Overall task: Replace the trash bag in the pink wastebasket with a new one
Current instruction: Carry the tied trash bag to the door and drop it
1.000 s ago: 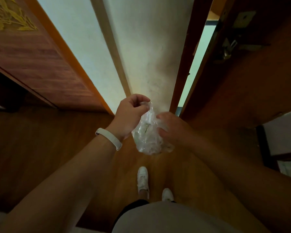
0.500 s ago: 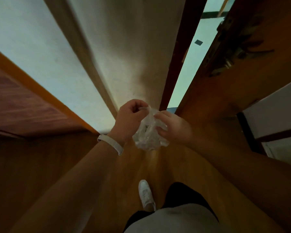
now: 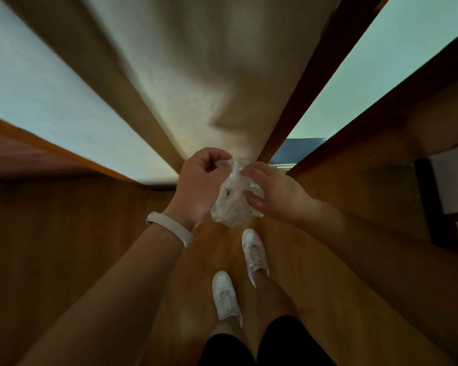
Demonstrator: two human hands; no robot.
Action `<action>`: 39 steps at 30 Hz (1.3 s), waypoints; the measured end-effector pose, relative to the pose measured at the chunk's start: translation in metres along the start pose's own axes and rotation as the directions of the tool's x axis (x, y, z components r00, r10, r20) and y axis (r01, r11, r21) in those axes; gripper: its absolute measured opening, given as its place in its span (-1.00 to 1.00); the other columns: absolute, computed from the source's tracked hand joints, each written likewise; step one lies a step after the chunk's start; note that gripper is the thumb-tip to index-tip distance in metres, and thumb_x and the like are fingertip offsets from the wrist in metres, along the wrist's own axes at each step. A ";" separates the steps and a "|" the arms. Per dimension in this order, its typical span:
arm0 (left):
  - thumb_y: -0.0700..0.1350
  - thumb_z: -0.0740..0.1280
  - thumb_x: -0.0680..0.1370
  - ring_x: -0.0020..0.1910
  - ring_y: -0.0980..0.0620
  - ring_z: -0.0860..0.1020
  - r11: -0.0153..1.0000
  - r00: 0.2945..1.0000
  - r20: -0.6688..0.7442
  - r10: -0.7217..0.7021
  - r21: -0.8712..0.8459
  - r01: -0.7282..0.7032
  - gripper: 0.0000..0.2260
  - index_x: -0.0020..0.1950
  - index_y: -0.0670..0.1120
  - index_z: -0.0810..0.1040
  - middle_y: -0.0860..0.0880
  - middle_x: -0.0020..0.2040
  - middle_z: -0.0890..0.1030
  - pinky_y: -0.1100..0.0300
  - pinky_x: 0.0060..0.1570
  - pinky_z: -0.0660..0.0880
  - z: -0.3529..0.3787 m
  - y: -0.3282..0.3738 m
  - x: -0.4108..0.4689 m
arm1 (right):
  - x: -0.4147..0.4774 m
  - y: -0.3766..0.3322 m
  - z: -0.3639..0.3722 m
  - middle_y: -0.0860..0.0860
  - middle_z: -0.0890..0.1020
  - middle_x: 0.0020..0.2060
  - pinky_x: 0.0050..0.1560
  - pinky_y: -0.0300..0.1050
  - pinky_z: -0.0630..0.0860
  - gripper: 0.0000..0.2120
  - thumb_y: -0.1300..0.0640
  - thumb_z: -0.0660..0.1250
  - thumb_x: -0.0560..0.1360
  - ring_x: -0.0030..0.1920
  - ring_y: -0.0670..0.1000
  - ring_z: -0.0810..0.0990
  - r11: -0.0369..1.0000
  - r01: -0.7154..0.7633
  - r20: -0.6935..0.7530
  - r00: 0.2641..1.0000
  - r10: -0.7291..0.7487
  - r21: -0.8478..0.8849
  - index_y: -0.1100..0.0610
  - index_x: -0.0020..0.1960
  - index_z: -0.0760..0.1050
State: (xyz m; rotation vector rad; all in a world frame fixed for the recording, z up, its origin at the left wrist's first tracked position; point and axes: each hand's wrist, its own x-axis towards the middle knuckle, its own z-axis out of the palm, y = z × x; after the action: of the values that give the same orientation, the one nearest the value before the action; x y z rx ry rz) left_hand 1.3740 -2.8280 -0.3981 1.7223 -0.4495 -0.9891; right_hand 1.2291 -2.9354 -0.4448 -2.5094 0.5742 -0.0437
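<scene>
A small clear plastic trash bag (image 3: 233, 204), bunched up with something inside, hangs in front of me above the wooden floor. My left hand (image 3: 200, 180), with a white band on its wrist, pinches the bag's top edge. My right hand (image 3: 273, 191) grips the bag's right side just beside it. Both hands touch the bag at its neck. The pink wastebasket is not in view.
A pale wall (image 3: 196, 75) stands straight ahead. A dark wooden door frame (image 3: 310, 83) and an open wooden door (image 3: 381, 133) lie to the right, with a gap onto a light floor beyond. My white shoes (image 3: 254, 252) stand on the wooden floor (image 3: 64, 233).
I have stepped forward toward the wall and doorway; the wall fills more of the view. Both hands keep their hold on the bag and have shifted slightly at its top.
</scene>
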 end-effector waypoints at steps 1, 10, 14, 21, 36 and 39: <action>-0.27 0.35 0.52 -0.16 0.13 0.57 1.000 1.000 0.005 -0.010 0.008 0.010 -0.85 -0.04 -0.03 0.61 0.01 -0.15 0.62 0.26 -0.11 0.55 0.004 -0.020 0.013 | 0.005 0.014 0.017 0.10 0.55 0.23 -0.03 -0.25 0.35 -0.62 0.11 0.39 0.49 0.14 0.09 0.55 1.000 -0.001 -0.004 1.000 0.001 0.006 0.17 0.29 0.49; -0.27 0.32 0.52 -0.25 0.22 0.51 0.987 0.999 0.042 -0.018 0.160 0.011 -0.82 -0.13 0.02 0.57 0.08 -0.22 0.56 0.41 -0.23 0.44 0.029 -0.182 0.113 | 0.041 0.129 0.171 0.10 0.59 0.14 -0.05 -0.37 0.33 -0.67 0.14 0.41 0.46 0.05 0.06 0.58 0.999 -0.033 -0.011 0.999 0.033 0.010 0.20 0.20 0.54; -0.21 0.30 0.56 -0.26 0.24 0.51 0.945 0.996 0.087 -0.019 0.326 -0.011 -0.88 -0.05 0.01 0.55 0.08 -0.19 0.56 0.45 -0.27 0.42 0.038 -0.238 0.144 | 0.050 0.173 0.222 0.15 0.58 0.16 -0.11 -0.23 0.40 -0.65 0.12 0.39 0.49 0.03 0.12 0.60 0.998 -0.009 0.067 0.998 0.013 -0.063 0.21 0.24 0.52; -0.22 0.27 0.58 -0.17 0.16 0.50 0.901 0.996 0.022 -0.092 0.428 0.074 -0.86 0.01 0.01 0.55 0.09 -0.13 0.53 0.38 -0.24 0.38 0.048 -0.295 0.191 | 0.057 0.211 0.267 0.16 0.53 0.22 -0.10 -0.13 0.41 -0.58 0.01 0.29 0.54 0.13 0.16 0.55 0.988 0.020 0.200 0.980 0.012 -0.155 0.17 0.34 0.43; -0.02 0.23 0.58 0.25 -0.05 0.46 0.392 0.935 0.343 0.086 0.851 -0.349 -0.70 0.30 -0.02 0.48 -0.03 0.30 0.49 -0.02 0.23 0.42 0.006 -0.232 0.136 | 0.039 0.149 0.182 0.11 0.54 0.15 -0.02 0.03 0.46 -0.55 -0.12 0.19 0.46 0.12 0.17 0.52 0.957 -0.058 0.183 0.977 0.113 -0.283 0.09 0.25 0.49; 0.02 0.22 0.58 0.35 -0.09 0.40 0.267 0.920 0.377 0.106 0.880 -0.392 -0.67 0.33 0.02 0.47 -0.05 0.38 0.46 -0.06 0.33 0.31 -0.009 -0.197 0.109 | 0.028 0.119 0.144 0.10 0.54 0.18 0.04 0.04 0.46 -0.57 -0.11 0.27 0.47 0.15 0.18 0.52 0.951 -0.086 0.155 0.978 0.137 -0.297 0.07 0.26 0.49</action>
State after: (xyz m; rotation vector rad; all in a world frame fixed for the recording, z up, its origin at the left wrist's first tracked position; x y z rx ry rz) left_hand 1.4124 -2.8248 -0.6200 2.4363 -1.7442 -0.6778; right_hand 1.2297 -2.9626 -0.6319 -2.7189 0.6913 0.3231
